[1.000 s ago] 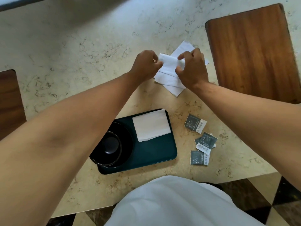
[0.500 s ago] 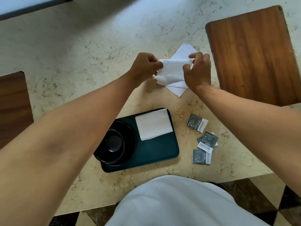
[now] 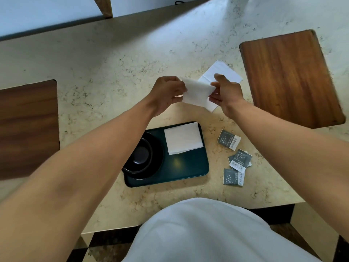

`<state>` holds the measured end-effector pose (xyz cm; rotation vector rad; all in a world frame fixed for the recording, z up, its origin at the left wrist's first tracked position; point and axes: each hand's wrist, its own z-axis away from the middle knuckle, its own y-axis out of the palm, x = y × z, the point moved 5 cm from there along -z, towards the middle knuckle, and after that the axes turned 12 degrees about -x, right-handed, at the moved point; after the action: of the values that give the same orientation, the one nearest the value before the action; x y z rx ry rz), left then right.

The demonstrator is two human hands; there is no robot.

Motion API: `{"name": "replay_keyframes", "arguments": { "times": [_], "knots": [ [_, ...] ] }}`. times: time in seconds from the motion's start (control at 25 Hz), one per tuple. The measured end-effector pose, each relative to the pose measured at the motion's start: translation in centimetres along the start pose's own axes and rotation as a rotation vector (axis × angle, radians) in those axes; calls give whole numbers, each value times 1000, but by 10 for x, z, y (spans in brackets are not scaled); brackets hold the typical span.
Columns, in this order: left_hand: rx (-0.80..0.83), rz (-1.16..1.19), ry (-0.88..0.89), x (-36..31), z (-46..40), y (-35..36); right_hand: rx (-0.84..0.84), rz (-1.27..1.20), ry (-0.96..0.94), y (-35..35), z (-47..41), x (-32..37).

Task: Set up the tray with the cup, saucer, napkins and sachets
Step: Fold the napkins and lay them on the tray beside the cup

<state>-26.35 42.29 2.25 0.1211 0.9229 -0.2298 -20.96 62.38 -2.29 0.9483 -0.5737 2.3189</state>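
Closest to the person is a dark green tray (image 3: 188,167) on the pale stone table (image 3: 113,72). On the left part of the tray sits a black saucer (image 3: 157,157) with a black cup (image 3: 140,157) on it. The left arm hides part of both. On the far right part of the tray lies a folded white napkin (image 3: 182,140), flat.

Just right of the tray, on the table, are the grey sachets (image 3: 228,139). One lies alone, then a few lie piled up (image 3: 240,159), and one more (image 3: 233,177) lies nearest the person.

A bit farther, both hands are up above the table. The left hand (image 3: 166,95) pinches the left edge of a second napkin (image 3: 197,92) with curled fingers. The right hand (image 3: 227,93) pinches the right edge between thumb and fingers. This napkin is stretched between them.

Behind the hands, more white napkins (image 3: 221,72) lie on the table. A brown wooden board (image 3: 289,78) lies to the far right, and another (image 3: 28,129) to the left.
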Motion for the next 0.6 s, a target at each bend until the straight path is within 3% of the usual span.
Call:
{"name": "replay_keyframes", "arguments": {
  "times": [0.24,0.48,0.6],
  "knots": [
    [-40,61,-7,13,39,-30,190,-189,-39,7,39,-1],
    [-271,212,-12,21,66,-52,337,-89,-204,11,84,2],
    [-296,274,-16,26,80,-56,352,-60,-272,10,98,1]
  ]
}}
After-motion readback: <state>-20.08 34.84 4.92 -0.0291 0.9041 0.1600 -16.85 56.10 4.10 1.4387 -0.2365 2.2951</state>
